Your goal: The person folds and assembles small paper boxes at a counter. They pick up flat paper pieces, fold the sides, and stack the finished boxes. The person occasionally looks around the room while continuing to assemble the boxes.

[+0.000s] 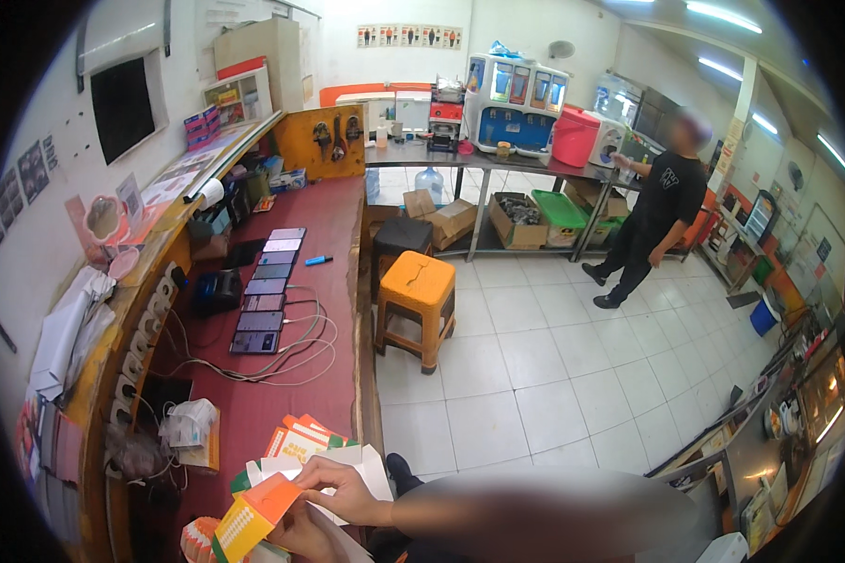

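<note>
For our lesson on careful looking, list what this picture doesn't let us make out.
Head view:
Left hand: fingertips mostly hidden by the orange-and-yellow cardboard carton; arm beyond cut off by lower edge.
Right forearm: blurred.
Standing person in black clothes: face blurred.
Row of flat rectangular phones: screens too small to read.

Lettering was noted on the orange packs point(302, 439), not clearly legible. The carton point(244, 527) bore rows of pale marks; the shirt point(678, 192) carried a white motif. Print on the wall posters point(409, 37) and phone screens point(253, 342) was too small to read.
</note>
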The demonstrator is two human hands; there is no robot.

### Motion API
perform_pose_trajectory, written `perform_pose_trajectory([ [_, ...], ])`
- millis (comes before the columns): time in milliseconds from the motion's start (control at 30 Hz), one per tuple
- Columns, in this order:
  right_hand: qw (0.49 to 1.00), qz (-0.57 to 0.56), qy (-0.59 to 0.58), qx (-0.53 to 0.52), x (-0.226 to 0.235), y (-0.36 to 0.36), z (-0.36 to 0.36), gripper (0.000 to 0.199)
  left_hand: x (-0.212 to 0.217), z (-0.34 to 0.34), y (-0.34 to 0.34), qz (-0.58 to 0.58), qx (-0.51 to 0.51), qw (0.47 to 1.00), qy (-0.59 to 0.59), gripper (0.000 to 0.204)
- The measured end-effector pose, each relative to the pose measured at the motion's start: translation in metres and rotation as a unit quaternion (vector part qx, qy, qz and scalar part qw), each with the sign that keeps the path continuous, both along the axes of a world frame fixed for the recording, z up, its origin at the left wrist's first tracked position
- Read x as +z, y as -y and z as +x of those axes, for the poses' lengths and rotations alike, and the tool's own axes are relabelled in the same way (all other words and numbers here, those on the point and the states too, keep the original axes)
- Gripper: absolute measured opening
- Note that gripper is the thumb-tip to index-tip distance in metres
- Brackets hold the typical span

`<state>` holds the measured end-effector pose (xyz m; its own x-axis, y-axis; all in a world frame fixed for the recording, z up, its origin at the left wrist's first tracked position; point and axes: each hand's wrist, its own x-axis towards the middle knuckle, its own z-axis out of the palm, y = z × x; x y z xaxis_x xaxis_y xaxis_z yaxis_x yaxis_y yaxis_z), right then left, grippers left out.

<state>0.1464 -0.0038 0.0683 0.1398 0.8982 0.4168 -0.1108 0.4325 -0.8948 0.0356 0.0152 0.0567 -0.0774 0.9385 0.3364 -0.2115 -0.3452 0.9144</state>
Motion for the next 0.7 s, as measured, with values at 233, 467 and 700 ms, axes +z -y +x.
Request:
perform_pose_trajectory([
  [233, 0.976, 0.089, 0.181, 0.077, 0.01, 0.004, -0.003, 0.066, -0.016, -0.006, -0.016, 0.121, 0.021, 0.988, 0.092, 0.052],
  [467, 0.926, -0.1, 0.276, 0.236, 0.013, 0.007, 0.013, 0.056, -0.018, -0.024, -0.021, -0.03, 0.057, 0.998, 0.015, 0.029],
  [700, 0.97, -0.164, 0.181, 0.014, 0.013, -0.012, 0.054, 0.013, 0.004, 0.005, 0.001, 0.075, -0.068, 0.984, -0.147, 0.016],
])
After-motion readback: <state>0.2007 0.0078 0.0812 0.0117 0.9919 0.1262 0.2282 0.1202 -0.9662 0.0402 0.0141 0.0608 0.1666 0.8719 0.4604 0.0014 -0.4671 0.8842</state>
